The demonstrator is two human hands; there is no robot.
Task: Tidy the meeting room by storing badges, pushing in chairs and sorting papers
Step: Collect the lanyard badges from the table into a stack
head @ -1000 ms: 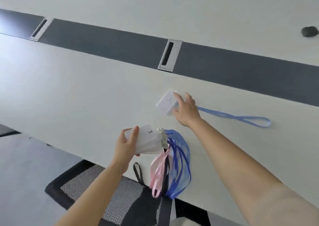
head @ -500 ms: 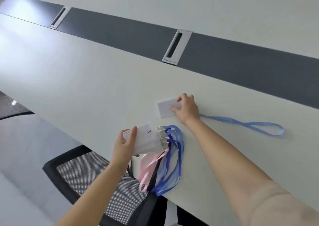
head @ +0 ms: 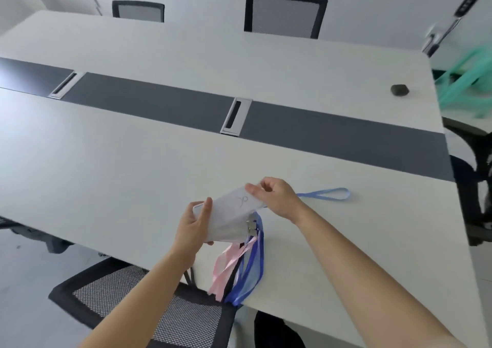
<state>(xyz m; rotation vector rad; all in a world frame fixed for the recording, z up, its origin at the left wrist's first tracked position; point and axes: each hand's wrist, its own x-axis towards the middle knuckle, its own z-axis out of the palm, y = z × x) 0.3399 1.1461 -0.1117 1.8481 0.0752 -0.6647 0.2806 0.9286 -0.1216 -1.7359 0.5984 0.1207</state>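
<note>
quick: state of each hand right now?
Left hand: closed, gripping the badge stack.
Right hand: closed, pinching the top badge, its blue lanyard trailing on the table.

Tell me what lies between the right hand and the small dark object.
Head view: only the dark grey strip; otherwise bare white tabletop.

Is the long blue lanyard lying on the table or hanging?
Lying on it: the blue lanyard stretches flat across the table beyond the right hand.
</note>
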